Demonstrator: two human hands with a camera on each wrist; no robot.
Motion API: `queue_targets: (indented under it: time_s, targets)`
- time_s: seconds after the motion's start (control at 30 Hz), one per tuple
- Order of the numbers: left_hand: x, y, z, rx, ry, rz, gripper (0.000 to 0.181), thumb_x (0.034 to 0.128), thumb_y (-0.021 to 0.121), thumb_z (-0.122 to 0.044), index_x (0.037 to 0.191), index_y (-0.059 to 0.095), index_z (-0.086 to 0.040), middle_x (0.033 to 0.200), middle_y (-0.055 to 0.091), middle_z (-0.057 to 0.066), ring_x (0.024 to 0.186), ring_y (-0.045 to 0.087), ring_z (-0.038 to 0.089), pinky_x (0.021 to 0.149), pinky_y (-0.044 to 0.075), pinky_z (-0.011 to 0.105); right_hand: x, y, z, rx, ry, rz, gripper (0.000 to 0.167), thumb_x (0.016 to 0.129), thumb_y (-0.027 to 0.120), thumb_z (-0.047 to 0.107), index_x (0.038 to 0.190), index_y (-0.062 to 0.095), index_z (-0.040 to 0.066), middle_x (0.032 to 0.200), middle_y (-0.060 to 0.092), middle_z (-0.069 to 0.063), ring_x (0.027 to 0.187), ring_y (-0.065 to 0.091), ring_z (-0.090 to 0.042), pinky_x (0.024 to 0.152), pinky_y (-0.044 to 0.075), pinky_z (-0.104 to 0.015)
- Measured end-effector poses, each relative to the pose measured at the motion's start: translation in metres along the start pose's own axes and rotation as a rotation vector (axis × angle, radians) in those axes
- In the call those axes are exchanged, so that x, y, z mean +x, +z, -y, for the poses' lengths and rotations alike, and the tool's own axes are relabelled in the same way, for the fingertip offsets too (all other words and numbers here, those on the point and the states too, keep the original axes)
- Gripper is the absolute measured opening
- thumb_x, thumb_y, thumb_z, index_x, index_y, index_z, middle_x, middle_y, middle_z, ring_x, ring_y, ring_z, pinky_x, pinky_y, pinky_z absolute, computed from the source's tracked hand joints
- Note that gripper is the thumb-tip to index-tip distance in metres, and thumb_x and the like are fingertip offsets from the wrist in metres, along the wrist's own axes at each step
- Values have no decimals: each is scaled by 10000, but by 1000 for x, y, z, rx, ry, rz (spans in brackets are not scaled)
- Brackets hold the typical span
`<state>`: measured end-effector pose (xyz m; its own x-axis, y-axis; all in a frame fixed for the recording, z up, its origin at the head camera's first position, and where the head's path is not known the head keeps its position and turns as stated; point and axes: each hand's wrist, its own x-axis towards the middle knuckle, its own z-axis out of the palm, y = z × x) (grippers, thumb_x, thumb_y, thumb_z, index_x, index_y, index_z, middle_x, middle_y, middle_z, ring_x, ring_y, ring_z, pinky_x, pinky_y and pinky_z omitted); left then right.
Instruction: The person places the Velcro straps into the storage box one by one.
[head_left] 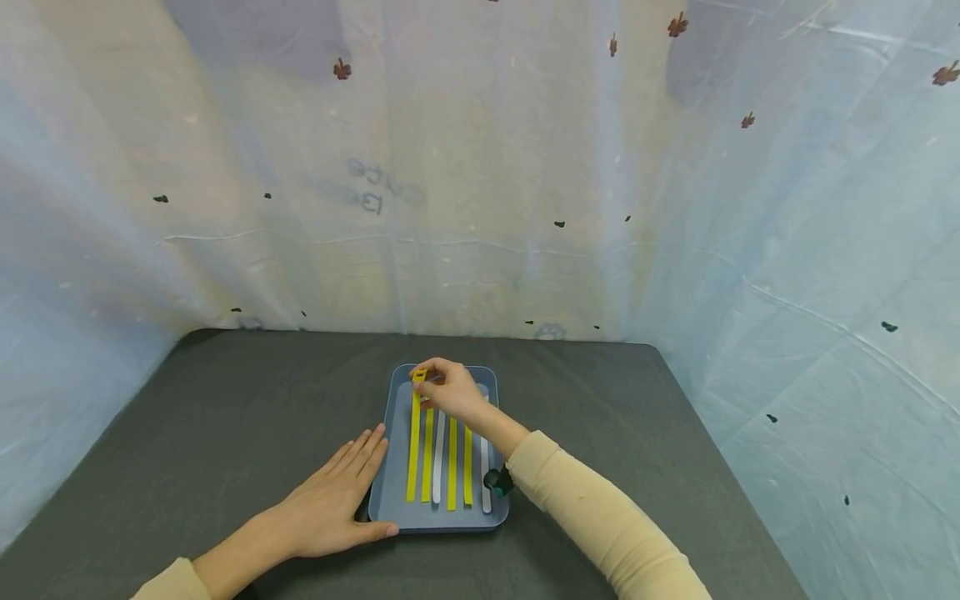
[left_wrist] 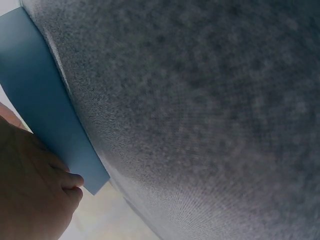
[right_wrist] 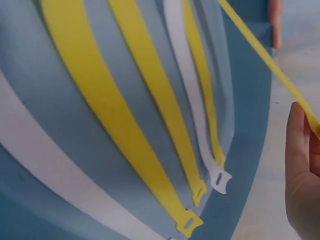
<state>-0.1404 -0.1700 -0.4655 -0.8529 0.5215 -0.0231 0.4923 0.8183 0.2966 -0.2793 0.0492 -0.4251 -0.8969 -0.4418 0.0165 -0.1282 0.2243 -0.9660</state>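
Note:
A blue-grey tray [head_left: 382, 504] holds several flat straps with slotted heads. My right hand [head_left: 452, 392] pinches the slotted far end of the leftmost yellow strap [head_left: 413, 450]. In the right wrist view that held strap [right_wrist: 265, 56] slants up from the fingers to the tray. Three more yellow straps [head_left: 452, 471] and two white straps [head_left: 438, 467] lie lengthwise on the tray floor. My left hand [head_left: 337, 500] lies with straight fingers along the tray's left side, thumb at the near left corner. In the left wrist view its fingertips touch the tray wall [left_wrist: 50, 95].
The tray stands on a dark grey cloth-covered table [head_left: 247, 417]. Pale patterned sheeting [head_left: 480, 167] hangs behind the table and along both sides. A small dark device [head_left: 497, 481] sits at the right wrist, over the tray's right edge.

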Motion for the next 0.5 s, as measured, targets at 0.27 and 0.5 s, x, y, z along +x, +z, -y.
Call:
queue_targets:
  time_s: [0.27, 0.5]
  targets:
    - [0, 0, 0, -2, -4, -1, 1178, 892, 506, -840, 1638, 208, 22, 1730, 71, 183, 1592, 110, 377, 1261, 163, 584, 5, 3, -9, -82, -3, -13, 173, 1023, 672, 93, 1190, 707, 64, 1090, 701, -62, 869, 709, -178, 840, 625, -480]
    - [1, 1, 1, -3, -2, -6, 1179, 892, 503, -841, 1637, 210, 24, 1728, 82, 186, 1591, 116, 378, 1259, 170, 584, 9, 4, -17, -203, -24, -24, 191, 1033, 663, 123, 1198, 712, 41, 1053, 725, -62, 876, 737, -259, 780, 633, -405]
